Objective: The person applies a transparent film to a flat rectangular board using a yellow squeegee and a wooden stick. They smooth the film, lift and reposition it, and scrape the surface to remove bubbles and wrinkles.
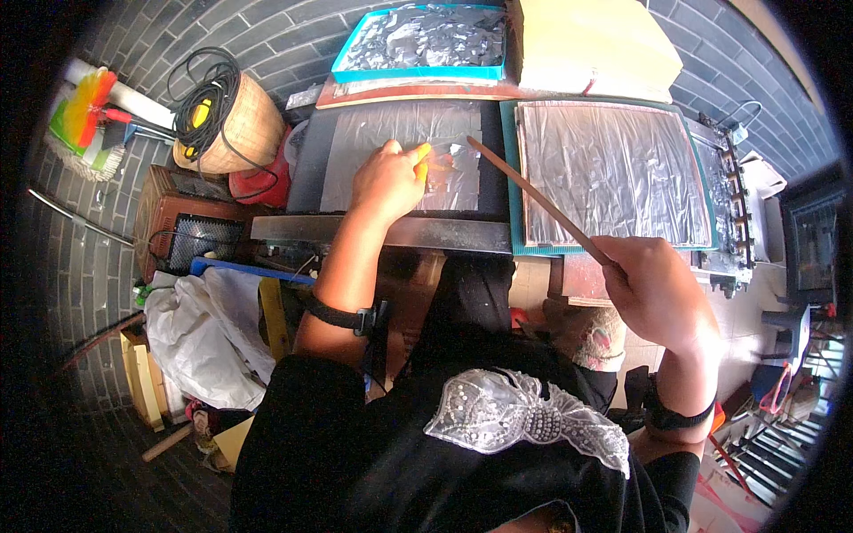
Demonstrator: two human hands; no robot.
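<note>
My left hand (388, 181), with yellow covers on two fingertips, is over a thin, wrinkled silvery sheet (353, 133) on a dark board (492, 173). Whether its fingers pinch the sheet is hard to see. A patch of orange and small pale flakes shows beside those fingertips. In my right hand (656, 290) is a long, thin wooden stick (543, 200). It slants up and left, its far tip near the sheet's right edge. Below the stick, a larger crinkled silvery sheet (613, 173) covers a flat panel on a green mat (701, 193).
At the back, a blue-rimmed tray (418, 73) holds dark and silvery scraps beside a pale yellow block (593, 46). Coiled black cable (210, 100) hangs over a tan basket (256, 123) on the left. Below are a brown metal-grilled box (156, 220) and crumpled white sheeting (206, 333).
</note>
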